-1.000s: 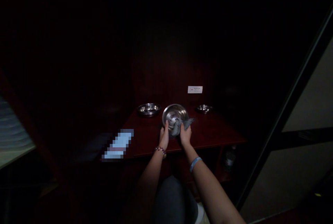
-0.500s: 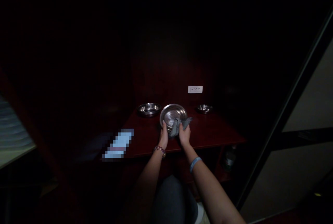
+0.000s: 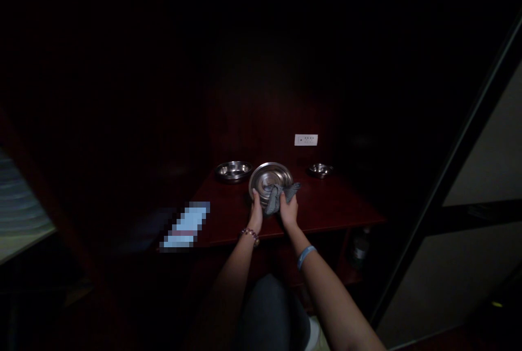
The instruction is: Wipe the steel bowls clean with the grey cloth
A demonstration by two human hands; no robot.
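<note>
Your left grip (image 3: 255, 214) pinches the near-left edge of the stainless-steel bowl (image 3: 267, 171), thumb inside and fingers hidden behind, probably to steady it against the pressure of the cloth. Your right grip (image 3: 289, 211) closes on the bunched grey cloth (image 3: 274, 201), thumb on top, pressing it to the bowl's near-right part. The bowl is tilted with its inside facing you, which likely lets you see and reach that surface. It is over the middle of the bench (image 3: 326, 204); you cannot tell from here whether its base touches.

Farther back, a shallow steel dish (image 3: 233, 170) rests on the left and a small steel bowl (image 3: 321, 170) on the right, perhaps set apart to leave you working room between them. Above the bench, a white wall socket (image 3: 305, 139) is mounted.
</note>
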